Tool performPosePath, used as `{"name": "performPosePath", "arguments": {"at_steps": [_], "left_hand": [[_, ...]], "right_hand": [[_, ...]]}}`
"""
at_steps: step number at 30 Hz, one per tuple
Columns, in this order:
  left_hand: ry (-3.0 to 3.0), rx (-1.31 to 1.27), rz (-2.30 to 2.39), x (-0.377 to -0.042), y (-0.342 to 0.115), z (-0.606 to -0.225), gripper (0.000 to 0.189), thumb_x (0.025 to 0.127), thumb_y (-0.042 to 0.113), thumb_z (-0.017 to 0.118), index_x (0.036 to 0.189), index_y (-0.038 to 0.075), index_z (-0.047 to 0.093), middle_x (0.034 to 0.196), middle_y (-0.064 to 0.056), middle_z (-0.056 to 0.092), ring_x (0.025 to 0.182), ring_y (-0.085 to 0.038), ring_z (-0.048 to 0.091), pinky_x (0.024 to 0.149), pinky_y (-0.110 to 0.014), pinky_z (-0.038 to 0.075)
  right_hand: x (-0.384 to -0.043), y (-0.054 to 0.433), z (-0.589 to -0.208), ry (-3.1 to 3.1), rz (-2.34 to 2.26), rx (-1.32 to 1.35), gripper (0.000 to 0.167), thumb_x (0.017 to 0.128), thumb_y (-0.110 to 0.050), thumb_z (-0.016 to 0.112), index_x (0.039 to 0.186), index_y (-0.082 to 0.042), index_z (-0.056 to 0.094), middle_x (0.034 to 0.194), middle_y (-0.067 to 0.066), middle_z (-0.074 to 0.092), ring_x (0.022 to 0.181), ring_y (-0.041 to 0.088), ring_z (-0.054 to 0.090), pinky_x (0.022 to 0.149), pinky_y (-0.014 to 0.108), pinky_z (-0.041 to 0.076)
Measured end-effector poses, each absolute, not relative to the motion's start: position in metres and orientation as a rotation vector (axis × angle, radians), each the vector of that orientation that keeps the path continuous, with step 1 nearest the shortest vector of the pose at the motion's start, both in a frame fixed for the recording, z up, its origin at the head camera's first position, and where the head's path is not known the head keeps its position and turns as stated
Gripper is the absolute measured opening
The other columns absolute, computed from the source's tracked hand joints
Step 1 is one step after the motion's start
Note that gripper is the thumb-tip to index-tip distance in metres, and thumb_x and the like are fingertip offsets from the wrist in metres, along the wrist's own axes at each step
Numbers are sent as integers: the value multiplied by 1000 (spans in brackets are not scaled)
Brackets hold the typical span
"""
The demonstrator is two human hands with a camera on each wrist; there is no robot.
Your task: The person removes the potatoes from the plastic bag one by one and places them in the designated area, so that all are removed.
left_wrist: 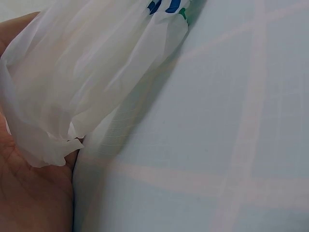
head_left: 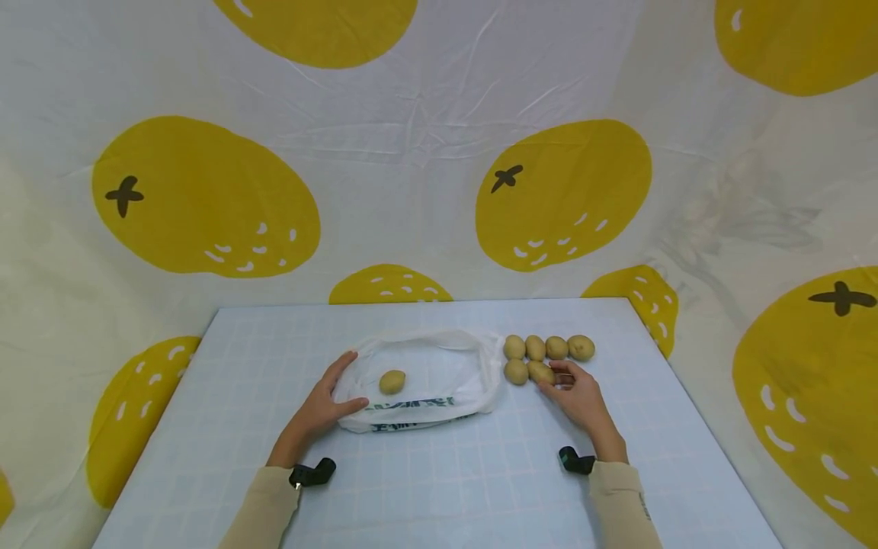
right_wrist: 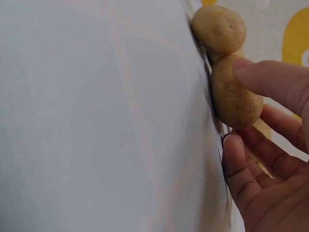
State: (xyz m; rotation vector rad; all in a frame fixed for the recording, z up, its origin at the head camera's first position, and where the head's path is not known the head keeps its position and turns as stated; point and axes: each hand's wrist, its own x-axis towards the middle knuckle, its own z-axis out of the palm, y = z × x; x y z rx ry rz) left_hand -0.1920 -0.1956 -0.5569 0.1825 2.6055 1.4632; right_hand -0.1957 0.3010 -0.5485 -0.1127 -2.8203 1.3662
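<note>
A white plastic bag with green and blue print lies mid-table, its mouth spread wide. One potato is inside it. At the bag's left end, my left hand holds the rim between thumb and spread fingers; in the left wrist view the film covers much of that hand. To the right of the bag, my right hand grips the right-hand potato of the front row, thumb on its near side and fingers behind. Another potato touches it.
Behind the gripped potato runs a back row of several potatoes, including one at its right end. A pale checked cloth covers the table. A fruit-printed curtain hangs around the back and sides. Each wrist carries a black camera.
</note>
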Motion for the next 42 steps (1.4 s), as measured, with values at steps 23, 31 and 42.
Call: {"name": "performPosePath", "arguments": {"at_steps": [23,31,42], "left_hand": [[2596,156,1434,-194,-197,-560,102,85,39,83,165,24,21,174,-11,11,160,-40,6,124,-70,6],[2595,156,1439,-192,-197,-558,103,84,37,84,165,24,22,174,-12,11,160,-40,6,124,-70,6],[2600,174,1442,-193,-197,-558,102,85,37,83,165,23,22,174,-12,11,160,-41,7,124,-71,6]], "right_hand": [[-193,286,-486,-2762,1256,158,59,92,-22,79,142,0,55,139,22,60,126,42,57,98,56,53],[-193,253,-468,-2732,1302,316,57,90,-21,81,138,0,59,139,21,61,125,44,58,99,60,53],[-206,201,-446,-2827,1325,594,60,91,-28,80,143,-10,57,145,12,58,127,36,56,103,55,53]]}}
